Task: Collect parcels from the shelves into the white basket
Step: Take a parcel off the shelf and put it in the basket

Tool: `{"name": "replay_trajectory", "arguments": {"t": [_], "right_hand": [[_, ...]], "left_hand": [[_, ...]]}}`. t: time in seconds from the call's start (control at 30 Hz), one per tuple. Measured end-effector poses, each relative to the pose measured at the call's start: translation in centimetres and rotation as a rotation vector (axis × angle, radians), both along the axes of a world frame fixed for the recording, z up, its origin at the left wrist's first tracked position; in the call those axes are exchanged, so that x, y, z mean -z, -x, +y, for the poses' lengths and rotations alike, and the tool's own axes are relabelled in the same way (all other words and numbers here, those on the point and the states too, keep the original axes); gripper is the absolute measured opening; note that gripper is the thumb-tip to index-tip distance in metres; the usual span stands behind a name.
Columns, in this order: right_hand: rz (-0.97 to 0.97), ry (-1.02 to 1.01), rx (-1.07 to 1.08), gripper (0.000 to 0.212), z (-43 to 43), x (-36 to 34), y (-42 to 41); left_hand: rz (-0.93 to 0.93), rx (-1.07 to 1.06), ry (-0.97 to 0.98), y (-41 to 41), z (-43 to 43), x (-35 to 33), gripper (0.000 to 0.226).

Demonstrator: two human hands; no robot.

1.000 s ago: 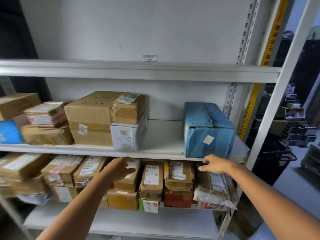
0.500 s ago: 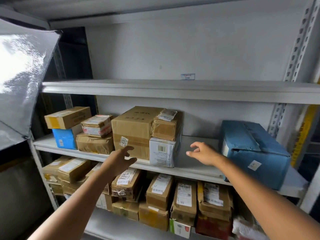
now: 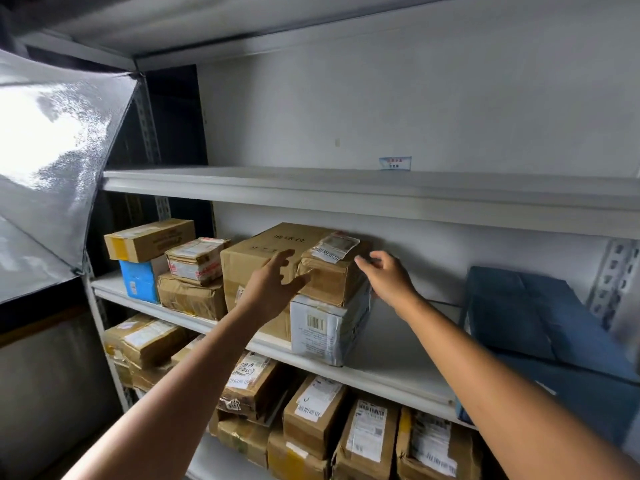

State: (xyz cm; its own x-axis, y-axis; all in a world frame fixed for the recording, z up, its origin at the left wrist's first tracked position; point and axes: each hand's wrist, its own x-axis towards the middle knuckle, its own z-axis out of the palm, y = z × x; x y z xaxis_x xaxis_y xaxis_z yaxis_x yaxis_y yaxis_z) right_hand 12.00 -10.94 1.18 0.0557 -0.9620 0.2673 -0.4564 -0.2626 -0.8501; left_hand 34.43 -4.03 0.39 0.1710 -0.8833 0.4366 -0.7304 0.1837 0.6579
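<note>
Shelves (image 3: 381, 188) are still loaded with parcels, so basically everything's left to collect, and the white basket isn't in shot at all. The small brown parcel (image 3: 334, 275) sits on a white box (image 3: 325, 329), at about 9 o'clock from centre. Left hand (image 3: 273, 289) and right hand (image 3: 386, 277) flank it, both spread wide, holding nothing yet.

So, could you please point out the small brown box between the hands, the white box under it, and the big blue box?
Small brown box (image 3: 334, 284): head view, front face.
White box (image 3: 320, 329): head view, barcode side.
Blue box (image 3: 540, 317): head view, top flap.
</note>
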Motion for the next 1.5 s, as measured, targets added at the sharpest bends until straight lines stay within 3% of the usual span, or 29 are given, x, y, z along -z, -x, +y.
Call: {"name": "replay_trajectory", "arguments": {"t": [0.17,0.23,0.47,0.5,0.63,0.83,1.0,1.17,1.3,1.43,1.5], "right_hand": [[-0.033,-0.068,-0.073,0.069,-2.0,-0.6,-1.4],[-0.067,-0.102,-0.096,0.085,-2.5,-0.3,-1.8],[-0.125,-0.08,-0.09,0.109,-4.1,1.4,-2.1],[-0.141,-0.097,-0.101,0.103,-3.8,1.3,-2.0],[-0.232,-0.16,-0.154,0.043,-2.7,0.8,-1.1],[-0.361,-0.198,-0.274,0.011,-0.9,0.8,0.0],[-0.44,-0.191,-0.321,0.018,1.6,1.1,0.4],[-0.465,-0.101,-0.317,0.063,5.2,1.8,-0.3],[-0.498,-0.115,-0.38,0.053,9.1,2.6,-1.8],[-0.468,-0.137,-0.477,0.054,12.5,2.9,-4.9],[-0.404,-0.133,-0.528,0.043,14.6,2.9,-7.4]], "left_hand": [[-0.012,-0.096,-0.042,2.5,-2.6,0.2,0.073],[-0.033,-0.117,-0.053,3.1,-3.2,0.8,0.07],[0.153,-0.104,-0.03,4.0,-2.7,1.1,0.064],[0.167,-0.103,-0.026,4.1,-2.5,1.1,0.064],[0.263,-0.074,-0.005,4.6,-1.7,1.1,0.062],[0.441,0.051,-0.044,5.3,-0.2,1.1,0.065],[0.641,0.139,-0.031,5.4,2.3,1.0,0.034],[0.754,0.165,-0.051,4.5,5.9,1.7,0.028],[0.828,0.145,-0.056,2.7,9.6,2.7,0.033],[0.793,0.13,-0.079,-0.1,13.9,3.2,0.06],[0.805,0.096,-0.058,-2.0,16.5,3.5,0.052]]}}
